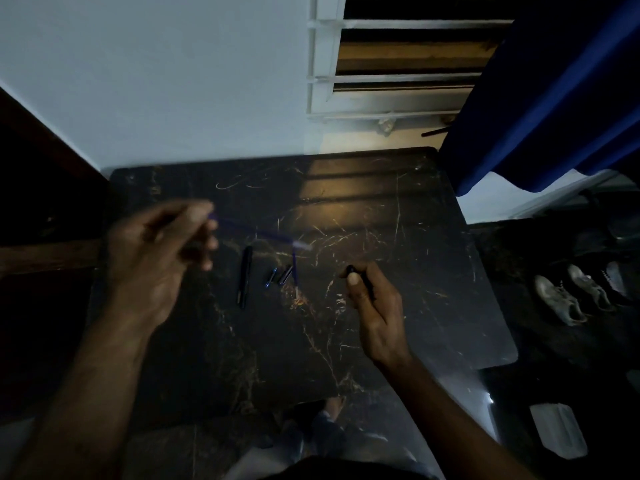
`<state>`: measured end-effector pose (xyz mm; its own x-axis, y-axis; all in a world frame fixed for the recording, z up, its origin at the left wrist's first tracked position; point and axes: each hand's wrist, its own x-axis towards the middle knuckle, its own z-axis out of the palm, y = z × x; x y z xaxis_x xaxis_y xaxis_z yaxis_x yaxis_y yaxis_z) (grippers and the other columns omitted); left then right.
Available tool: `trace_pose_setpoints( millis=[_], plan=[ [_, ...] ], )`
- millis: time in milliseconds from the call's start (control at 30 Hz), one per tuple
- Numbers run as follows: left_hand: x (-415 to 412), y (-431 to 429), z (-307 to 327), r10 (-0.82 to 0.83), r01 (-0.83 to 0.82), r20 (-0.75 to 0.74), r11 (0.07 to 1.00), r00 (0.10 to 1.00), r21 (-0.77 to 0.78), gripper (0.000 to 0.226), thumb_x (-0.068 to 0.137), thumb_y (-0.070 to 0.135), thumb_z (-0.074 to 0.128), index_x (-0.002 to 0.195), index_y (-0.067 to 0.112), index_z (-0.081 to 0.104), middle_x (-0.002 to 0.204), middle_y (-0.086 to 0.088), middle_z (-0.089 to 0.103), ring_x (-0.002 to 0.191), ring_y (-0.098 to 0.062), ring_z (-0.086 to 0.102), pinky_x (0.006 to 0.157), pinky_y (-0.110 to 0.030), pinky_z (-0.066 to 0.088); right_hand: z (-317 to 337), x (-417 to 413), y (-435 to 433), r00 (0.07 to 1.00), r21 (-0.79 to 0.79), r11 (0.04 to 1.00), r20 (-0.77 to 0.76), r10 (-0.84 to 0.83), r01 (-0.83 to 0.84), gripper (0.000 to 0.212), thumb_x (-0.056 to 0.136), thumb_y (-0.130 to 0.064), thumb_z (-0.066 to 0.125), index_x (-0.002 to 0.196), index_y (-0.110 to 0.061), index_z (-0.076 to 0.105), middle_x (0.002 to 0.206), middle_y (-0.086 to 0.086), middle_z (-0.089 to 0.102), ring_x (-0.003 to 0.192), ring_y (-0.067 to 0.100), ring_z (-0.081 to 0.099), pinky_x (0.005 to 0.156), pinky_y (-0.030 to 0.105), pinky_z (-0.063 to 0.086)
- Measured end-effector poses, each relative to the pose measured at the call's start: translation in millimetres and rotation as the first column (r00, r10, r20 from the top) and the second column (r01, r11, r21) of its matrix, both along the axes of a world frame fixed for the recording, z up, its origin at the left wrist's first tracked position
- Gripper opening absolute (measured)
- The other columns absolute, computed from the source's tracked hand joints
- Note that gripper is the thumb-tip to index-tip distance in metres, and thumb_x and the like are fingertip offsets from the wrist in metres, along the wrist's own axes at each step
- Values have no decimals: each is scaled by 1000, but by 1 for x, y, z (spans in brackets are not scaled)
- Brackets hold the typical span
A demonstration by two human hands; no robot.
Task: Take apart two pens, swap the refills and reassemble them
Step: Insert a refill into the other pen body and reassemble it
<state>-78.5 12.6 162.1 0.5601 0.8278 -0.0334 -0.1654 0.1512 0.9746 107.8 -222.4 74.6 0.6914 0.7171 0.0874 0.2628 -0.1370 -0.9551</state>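
One head-worn wide-angle view looks steeply down, close over the dark table (398,216) set against the wall (156,81).

Dark marble table (381,209): pen barrel (245,277), two tips (279,275), refill (296,271)

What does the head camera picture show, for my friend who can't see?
Two hands work over a dark table: the left hand holds a thin blue refill, the right hand a black barrel. Another barrel lies between them.
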Motion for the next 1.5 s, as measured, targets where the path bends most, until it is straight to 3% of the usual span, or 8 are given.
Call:
trace_pose_setpoints(
  millis=[200,300,433,533,700,933,1167,1500],
  plan=[
    [-45,-50,-112,-112,-33,-540,967,834,-251,7,98,15,74,100,11,80,106,-30,77,54,-2,71,42,-18,54,-4,6,-9,999,-10,1000,-40,-4,4,27,112,-40,46,112,-25,67,88,-19,61,77,9,57,67,35,47],
    [-54,-74,-160,-165,-68,-628,942,761,-330,6,101,4,71,103,2,77,98,-23,77,49,-1,68,40,-18,52,-2,7,-8,999,-3,1000,-41,3,-3,27,112,-40,46,113,-25,68,89,-19,62,77,9,58,69,34,46],
    [-69,-85,-200,-130,20,-720,987,682,-159,15,98,2,76,94,16,78,70,1,78,56,-13,69,46,-22,54,-3,8,-11,999,-7,1000,-43,24,-25,27,112,-39,46,111,-22,67,86,-20,58,75,7,55,67,36,45],
    [-74,-83,-213,-2,226,-822,962,570,155,11,94,7,82,96,17,81,86,1,81,77,-21,76,72,-32,61,-4,7,-12,998,8,999,-49,41,-41,26,112,-38,46,110,-22,67,85,-19,57,74,8,53,66,36,43],
    [-74,-79,-215,148,352,-865,870,480,345,13,94,33,71,98,23,78,101,-2,78,90,-30,76,81,-47,62,-6,7,-14,998,8,999,-45,47,-47,25,113,-39,45,111,-25,66,86,-19,58,75,8,54,66,36,44],
    [-63,-85,-206,187,389,-879,842,439,373,6,100,21,72,104,19,77,109,-8,75,96,-37,74,83,-48,61,-10,7,-18,998,-11,1000,-51,21,-22,25,112,-38,46,112,-25,67,86,-20,60,75,8,55,66,35,45],
    [35,-74,-160,134,432,-796,780,590,452,13,95,31,79,105,24,76,94,5,76,80,-11,72,73,-29,57,-19,-7,-22,997,-62,997,-68,41,-45,24,111,-34,48,110,-22,68,89,-18,62,78,10,60,70,25,46],
    [102,-59,-187,237,650,-927,662,292,374,34,94,45,78,99,12,74,92,-8,75,78,-21,69,66,-30,45,-26,-16,-7,984,-52,994,-158,85,-94,16,112,-30,52,111,-30,68,96,-20,66,87,9,65,76,21,50]
  ],
)
